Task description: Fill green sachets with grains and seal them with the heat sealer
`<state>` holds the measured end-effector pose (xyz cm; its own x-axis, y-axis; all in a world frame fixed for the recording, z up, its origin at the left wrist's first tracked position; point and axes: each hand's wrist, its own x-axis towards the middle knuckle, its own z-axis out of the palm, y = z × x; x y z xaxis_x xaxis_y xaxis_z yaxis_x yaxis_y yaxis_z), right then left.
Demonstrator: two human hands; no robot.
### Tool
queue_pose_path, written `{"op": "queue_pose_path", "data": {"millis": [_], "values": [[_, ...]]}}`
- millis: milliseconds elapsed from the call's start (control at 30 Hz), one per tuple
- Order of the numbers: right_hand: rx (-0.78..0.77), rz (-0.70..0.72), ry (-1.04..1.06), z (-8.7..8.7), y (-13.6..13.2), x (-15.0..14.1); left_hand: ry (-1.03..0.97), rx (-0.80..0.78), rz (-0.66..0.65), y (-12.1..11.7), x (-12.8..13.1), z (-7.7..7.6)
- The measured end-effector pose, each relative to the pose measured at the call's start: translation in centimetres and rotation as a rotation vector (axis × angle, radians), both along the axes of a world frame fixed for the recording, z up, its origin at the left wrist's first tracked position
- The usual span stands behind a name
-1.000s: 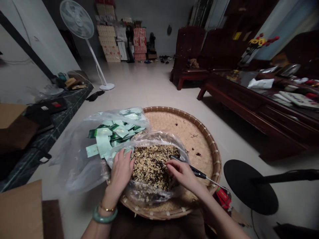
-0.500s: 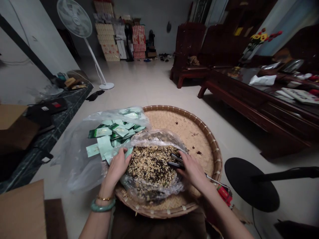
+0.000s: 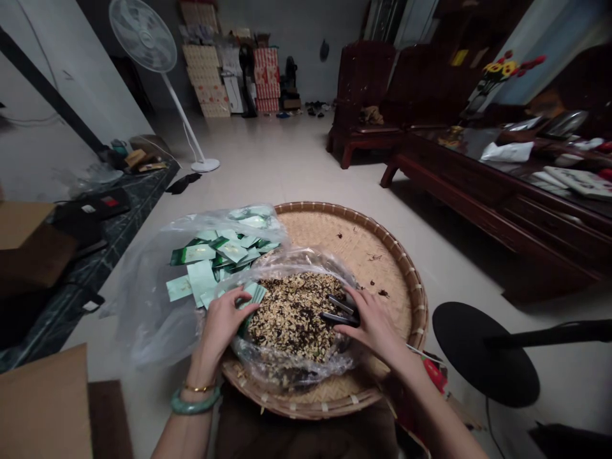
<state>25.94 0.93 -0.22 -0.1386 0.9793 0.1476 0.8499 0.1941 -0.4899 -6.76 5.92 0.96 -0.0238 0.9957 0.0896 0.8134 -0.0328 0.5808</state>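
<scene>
A round woven bamboo tray [image 3: 382,255] rests in front of me. On it sits a clear plastic bag [image 3: 291,370] full of dried brown and dark bits [image 3: 291,312]. My left hand [image 3: 222,322] is closed on a small green packet [image 3: 252,294] at the bag's left edge. My right hand [image 3: 373,325] grips a dark metal scoop [image 3: 339,311] with its tip resting in the dried bits. To the left lies a second clear bag [image 3: 143,306] holding several green and white packets [image 3: 210,261].
A black round stand base [image 3: 482,354] with a dark pole is on the floor at right. A long dark wooden table [image 3: 502,210] runs along the right. A white standing fan [image 3: 143,38] and stacked cartons [image 3: 210,76] are at the back. Cardboard boxes [image 3: 43,401] sit at left.
My right hand moved up and turned the scoop so its tip sits in the dried bits. My left hand drew a green packet toward the bag's edge.
</scene>
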Motion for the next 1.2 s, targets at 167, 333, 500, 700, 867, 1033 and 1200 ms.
{"op": "queue_pose_path", "data": {"millis": [167, 333, 500, 700, 867, 1033, 1200], "values": [[-0.035, 0.098, 0.208, 1.6, -0.7, -1.7, -0.048, -0.064, -0.016, 0.2, -0.6, -0.2], [-0.069, 0.158, 0.34, 1.9, -1.2, -3.4, -0.057, -0.126, -0.031, 0.2, -0.9, 0.2], [-0.106, 0.199, 0.382, 1.6, -1.5, -4.6, -0.057, -0.113, -0.057, 0.3, -1.2, 0.0], [0.003, 0.233, 0.399, 1.9, -1.4, -6.0, -0.096, 0.103, -0.033, -1.3, -0.1, 1.3], [0.343, 0.333, 0.339, 3.7, -0.6, -8.2, -0.32, 0.054, -0.254, -4.0, 2.7, 3.7], [0.537, 0.366, 0.209, 4.1, 0.1, -9.2, -0.375, -0.001, -0.332, -4.7, 4.7, 3.6], [0.618, 0.338, 0.193, 3.7, -0.1, -8.4, -0.435, -0.106, -0.313, -4.7, 5.2, 3.1]]}}
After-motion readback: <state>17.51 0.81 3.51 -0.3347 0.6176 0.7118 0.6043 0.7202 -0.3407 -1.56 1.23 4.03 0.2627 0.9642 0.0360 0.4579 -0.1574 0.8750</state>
